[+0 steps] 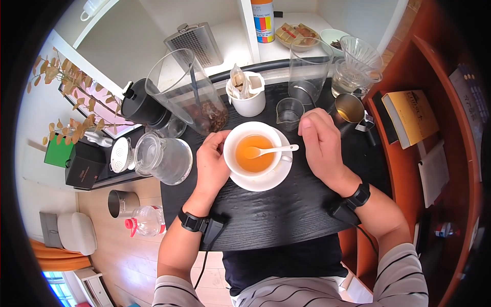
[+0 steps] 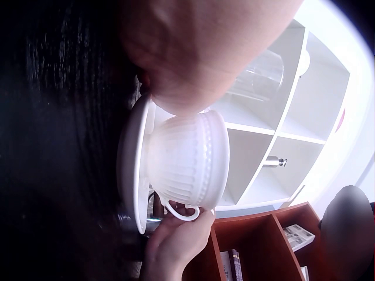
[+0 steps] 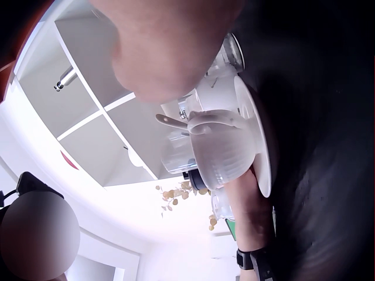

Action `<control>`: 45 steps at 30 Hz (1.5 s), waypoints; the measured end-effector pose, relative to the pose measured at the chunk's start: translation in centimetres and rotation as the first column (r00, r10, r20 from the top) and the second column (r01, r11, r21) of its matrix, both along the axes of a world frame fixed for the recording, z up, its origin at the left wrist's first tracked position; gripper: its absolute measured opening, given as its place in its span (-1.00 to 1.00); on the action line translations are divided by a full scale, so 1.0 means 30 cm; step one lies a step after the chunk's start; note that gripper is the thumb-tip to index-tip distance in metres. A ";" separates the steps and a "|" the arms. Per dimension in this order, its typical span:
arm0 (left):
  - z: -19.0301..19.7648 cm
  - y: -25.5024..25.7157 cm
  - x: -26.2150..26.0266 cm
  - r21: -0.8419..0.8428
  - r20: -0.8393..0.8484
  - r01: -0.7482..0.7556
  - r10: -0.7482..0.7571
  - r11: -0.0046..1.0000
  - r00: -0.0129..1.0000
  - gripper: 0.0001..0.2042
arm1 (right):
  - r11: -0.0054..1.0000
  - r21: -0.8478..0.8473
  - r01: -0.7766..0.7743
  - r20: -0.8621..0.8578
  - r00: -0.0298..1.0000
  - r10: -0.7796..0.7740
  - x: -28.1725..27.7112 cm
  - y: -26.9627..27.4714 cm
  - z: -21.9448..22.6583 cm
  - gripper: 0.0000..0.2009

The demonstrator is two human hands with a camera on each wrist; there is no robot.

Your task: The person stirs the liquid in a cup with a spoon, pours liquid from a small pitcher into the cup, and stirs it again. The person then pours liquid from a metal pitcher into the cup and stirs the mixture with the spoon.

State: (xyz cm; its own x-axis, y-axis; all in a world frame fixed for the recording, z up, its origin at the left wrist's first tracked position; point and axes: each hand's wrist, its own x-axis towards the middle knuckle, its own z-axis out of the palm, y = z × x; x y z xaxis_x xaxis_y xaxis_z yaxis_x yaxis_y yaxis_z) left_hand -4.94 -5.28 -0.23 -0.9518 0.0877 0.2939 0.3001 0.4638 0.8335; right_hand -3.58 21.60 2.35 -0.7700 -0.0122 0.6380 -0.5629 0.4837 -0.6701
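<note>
A white teacup [image 1: 229, 148] holds orange-brown liquid, with a small white spoon [image 1: 279, 149] leaning in it. It stands on a white saucer [image 1: 261, 185] on the black table. Close against the cup's left side lies my left hand [image 1: 212, 162], its fingers loosely bent and the fingertips partly hidden by the cup. To the right of the cup, my right hand [image 1: 323, 146] rests with loosely curled fingers and holds nothing visible. Just beyond its fingertips is a small glass pitcher [image 1: 289, 116]. The cup's ribbed side [image 2: 184, 155] and handle face the right hand in the left wrist view.
A glass server [image 1: 166, 161] and a tall glass with coffee beans [image 1: 210, 120] are at the left. Behind the cup stands a white mug [image 1: 249, 105] with a used drip bag. A metal pitcher [image 1: 349, 108] and glass dripper [image 1: 360, 56] stand at the right, beside a red-brown shelf [image 1: 434, 66].
</note>
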 end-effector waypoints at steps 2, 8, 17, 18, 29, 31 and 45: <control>0.000 -0.001 0.000 0.001 0.001 -0.001 0.001 1.000 1.000 -0.74 | 0.997 0.072 0.015 -0.035 0.999 -0.012 -0.003 0.000 -0.001 -0.74; 0.006 0.001 0.001 -0.023 -0.004 -0.004 0.004 1.000 1.000 -0.73 | 0.997 0.064 -0.035 0.042 0.999 0.032 -0.012 0.005 -0.011 -0.75; 0.000 -0.001 -0.001 -0.009 0.000 -0.003 0.003 1.000 1.000 -0.73 | 0.992 0.037 -0.121 0.036 0.992 0.120 -0.020 -0.003 -0.017 -0.79; -0.001 -0.001 -0.001 -0.012 -0.001 -0.004 0.004 1.000 1.000 -0.73 | 0.993 0.032 -0.109 0.033 0.994 0.108 -0.019 -0.006 -0.014 -0.82; -0.003 -0.003 -0.002 -0.017 -0.002 -0.006 0.005 1.000 1.000 -0.73 | 1.000 -0.007 0.026 -0.018 0.999 -0.026 -0.017 -0.027 -0.032 -0.74; -0.006 -0.004 -0.002 -0.008 0.001 -0.002 0.002 1.000 1.000 -0.73 | 0.999 0.000 0.032 0.009 0.999 -0.032 -0.022 -0.024 -0.040 -0.73; 0.005 -0.001 0.002 -0.007 -0.004 0.002 -0.002 1.000 1.000 -0.75 | 0.996 -0.042 -0.082 -0.096 0.992 0.077 0.055 -0.007 0.006 -0.85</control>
State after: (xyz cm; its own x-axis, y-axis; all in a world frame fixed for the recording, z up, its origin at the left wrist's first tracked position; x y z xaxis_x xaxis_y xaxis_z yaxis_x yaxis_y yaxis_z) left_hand -4.90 -5.32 -0.08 -0.9503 0.0921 0.2973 0.3048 0.4692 0.8288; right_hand -1.94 21.40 2.53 -0.7042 -0.0398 0.7089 -0.6600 0.4047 -0.6329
